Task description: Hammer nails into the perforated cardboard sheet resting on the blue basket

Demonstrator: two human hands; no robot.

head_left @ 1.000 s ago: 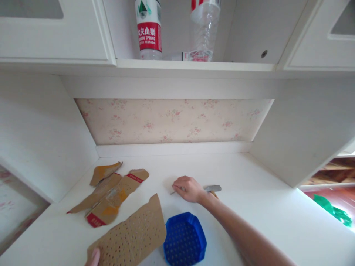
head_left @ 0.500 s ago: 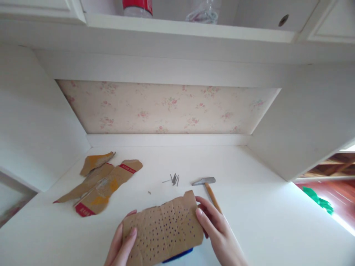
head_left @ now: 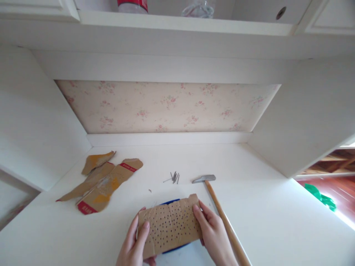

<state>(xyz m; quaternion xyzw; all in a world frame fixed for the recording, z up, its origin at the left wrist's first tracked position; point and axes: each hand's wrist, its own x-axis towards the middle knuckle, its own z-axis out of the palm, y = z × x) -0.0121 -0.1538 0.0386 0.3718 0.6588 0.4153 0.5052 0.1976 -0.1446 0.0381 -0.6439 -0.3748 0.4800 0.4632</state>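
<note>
Between my two hands is a piece of brown cardboard (head_left: 171, 226) punched with many small holes. My left hand (head_left: 135, 236) grips its left edge, thumb on top and fingers underneath. At the right edge my right hand (head_left: 212, 227) pinches it the same way. Beneath the cardboard, a blue object (head_left: 177, 248) shows only as thin strips along its far and near sides; its kind is hidden. A hammer (head_left: 222, 210) with a wooden handle lies just right of my right hand. Beyond the cardboard sits a small pile of nails (head_left: 174, 177).
Torn cardboard scraps (head_left: 108, 184) lie at the left of the white tabletop (head_left: 277, 221). Overhead, a shelf (head_left: 188, 25) holds a red-labelled container (head_left: 132, 6) and a clear container (head_left: 198, 9). White side panels (head_left: 294, 118) flank the table. Something green (head_left: 320, 197) is on the floor at right.
Both hands have shifted the cardboard slightly, the left hand moving right. A blue strip now shows at its far edge, and more of the hammer's handle is visible.
</note>
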